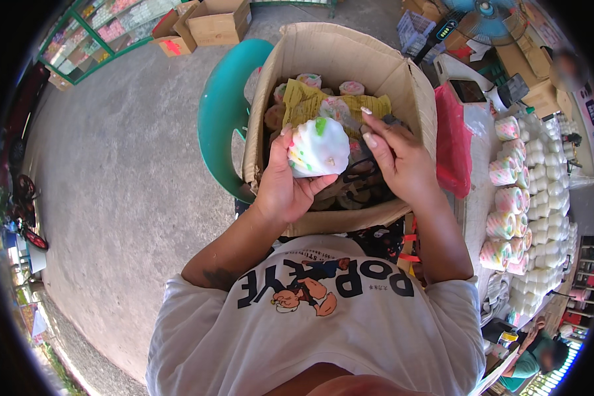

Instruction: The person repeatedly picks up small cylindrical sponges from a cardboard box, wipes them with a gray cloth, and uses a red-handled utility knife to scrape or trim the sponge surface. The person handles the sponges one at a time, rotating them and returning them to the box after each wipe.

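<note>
In my left hand [287, 188] is a short, round white candle [320, 148] with ridged sides and green, pink and yellow patches. My fingers wrap its side and underside, and its flat white end faces up. Just right of it, my right hand [397, 155] has thumb and forefinger bent towards each other. Something small and greyish shows between them, too unclear to name. Both hands are over a tall open cardboard box [336, 49]. Inside lie a yellow printed plastic sack [303, 99] and several similar coloured candles [351, 88], partly hidden by my hands.
A green plastic chair [214, 119] stands against the box's left side. On the right, a table carries rows of coloured candles [501, 224], stacked white pieces [538, 231], a red plastic bag [450, 145] and a phone [467, 91]. A fan [487, 10] stands beyond. Another person [531, 360] is at lower right.
</note>
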{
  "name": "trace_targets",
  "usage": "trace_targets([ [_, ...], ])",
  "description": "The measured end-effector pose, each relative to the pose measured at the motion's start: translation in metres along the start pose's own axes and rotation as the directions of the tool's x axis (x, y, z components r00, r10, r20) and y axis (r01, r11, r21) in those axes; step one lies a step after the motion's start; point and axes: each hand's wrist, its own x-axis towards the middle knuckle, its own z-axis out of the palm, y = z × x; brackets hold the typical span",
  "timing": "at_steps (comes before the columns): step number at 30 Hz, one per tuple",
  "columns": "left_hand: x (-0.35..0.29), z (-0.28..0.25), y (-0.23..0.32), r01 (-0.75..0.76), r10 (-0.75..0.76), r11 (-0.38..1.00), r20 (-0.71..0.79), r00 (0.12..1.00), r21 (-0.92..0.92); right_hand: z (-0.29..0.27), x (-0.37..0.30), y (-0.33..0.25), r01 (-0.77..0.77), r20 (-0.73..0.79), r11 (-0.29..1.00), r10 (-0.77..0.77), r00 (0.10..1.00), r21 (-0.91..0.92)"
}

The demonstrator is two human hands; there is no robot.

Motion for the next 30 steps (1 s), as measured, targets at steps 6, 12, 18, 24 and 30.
trace_targets([
  [6,-0.002,-0.003,-0.001,0.079,-0.075,0.996,0.075,0.994,-0.052,-0.003,-0.007,-0.021,0.108,0.076,0.993,-0.103,0.992,-0.057],
  [12,-0.001,-0.003,0.002,0.039,-0.038,0.999,0.077,0.996,-0.018,-0.002,-0.002,-0.020,0.053,0.082,0.992,-0.044,0.996,-0.111],
  [18,-0.001,-0.002,0.000,0.037,-0.038,0.999,0.081,0.996,0.020,-0.002,0.001,0.013,-0.070,-0.081,0.984,0.058,0.995,-0.162],
  [24,0.005,0.013,0.008,-0.528,0.486,0.625,0.243,0.840,0.576,-0.016,-0.010,0.007,-0.295,0.148,0.861,0.256,0.955,0.413],
  [30,0.020,0.009,0.020,-0.672,0.534,0.308,0.462,0.708,0.674,-0.020,-0.025,0.006,-0.415,0.302,0.721,0.291,0.908,0.554],
])
